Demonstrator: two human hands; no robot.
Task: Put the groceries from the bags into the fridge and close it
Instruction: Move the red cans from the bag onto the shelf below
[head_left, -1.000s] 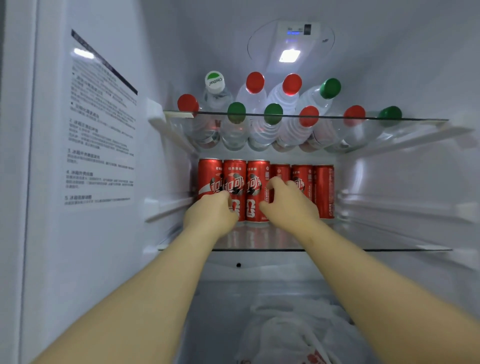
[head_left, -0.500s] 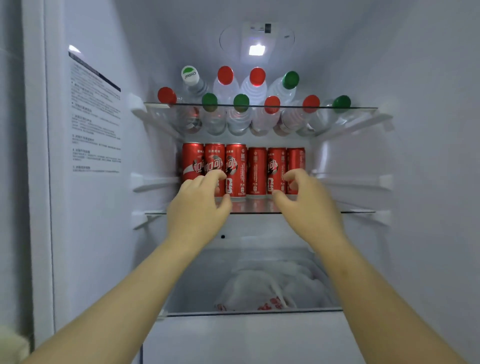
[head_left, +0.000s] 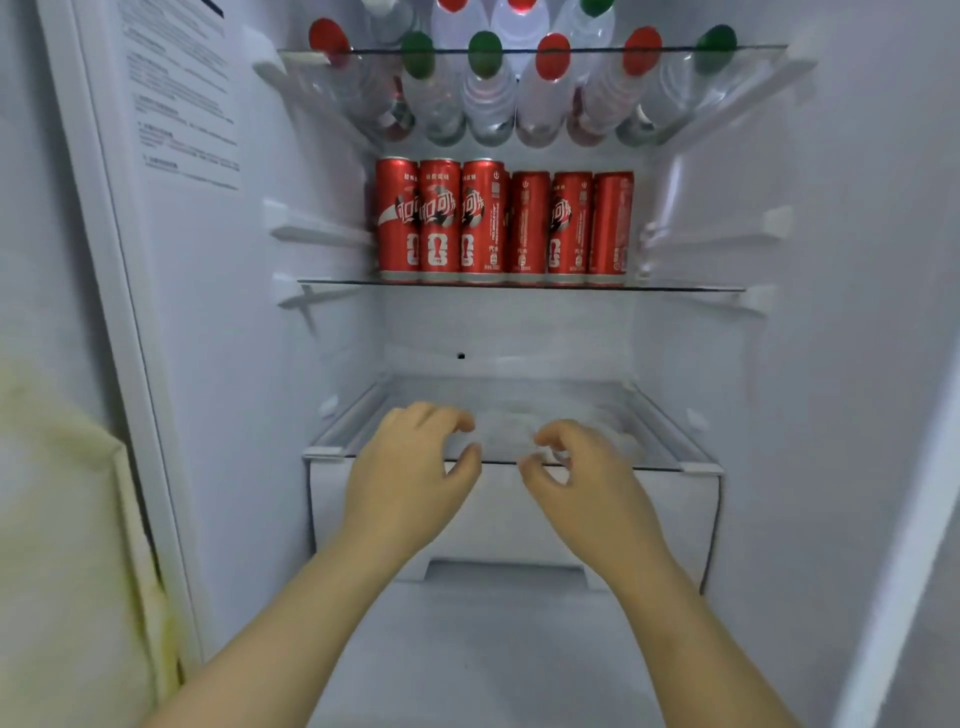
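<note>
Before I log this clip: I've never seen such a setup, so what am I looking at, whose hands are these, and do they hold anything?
There is no machine here. A person wears one wide-angle camera on the head, so every picture looks forward and down at their own bare hands. They face an open fridge. Clear bottles lie on the top shelf, caps toward the camera. Six red cans stand upright on the middle glass shelf. The left hand and right hand are by the drawer, fingers loosely curled, holding nothing.
</note>
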